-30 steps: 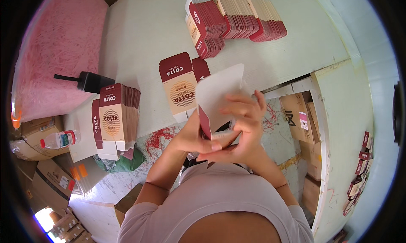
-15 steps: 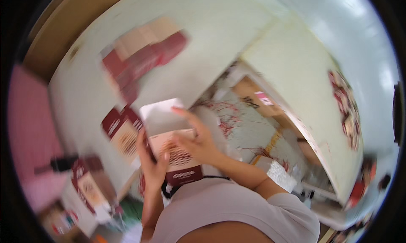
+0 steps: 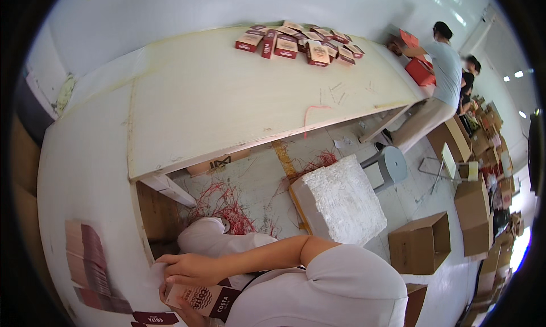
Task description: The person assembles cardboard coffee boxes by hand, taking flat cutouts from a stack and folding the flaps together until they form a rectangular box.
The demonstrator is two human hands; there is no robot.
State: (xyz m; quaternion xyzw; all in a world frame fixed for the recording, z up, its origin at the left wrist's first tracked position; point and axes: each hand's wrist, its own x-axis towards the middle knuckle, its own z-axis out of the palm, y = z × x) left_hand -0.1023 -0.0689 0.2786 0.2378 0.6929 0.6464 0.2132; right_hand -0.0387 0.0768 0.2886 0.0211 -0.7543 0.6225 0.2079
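A small maroon and beige carton [image 3: 202,297] is held against my front at the lower edge of the view. My left hand [image 3: 190,314] wraps it from below, mostly hidden behind it. Across its end lies my right hand [image 3: 192,268], fingers bent over the pale flap there. To the left, a stack of flattened cartons [image 3: 88,259] rests on the table [image 3: 94,173]. One more maroon carton piece [image 3: 154,317] shows at the bottom edge, partly cut off.
Several folded cartons [image 3: 285,46] lie grouped on the far table. Below are red shreds [image 3: 222,205], a white foam block [image 3: 344,199], a grey stool [image 3: 391,165] and an open cardboard box [image 3: 420,243]. A person [image 3: 446,71] stands at the table's far end with red boxes [image 3: 420,71].
My view has swung to the right, bringing the far table and other people into sight. The carton's raised white flap is now down under my right hand.
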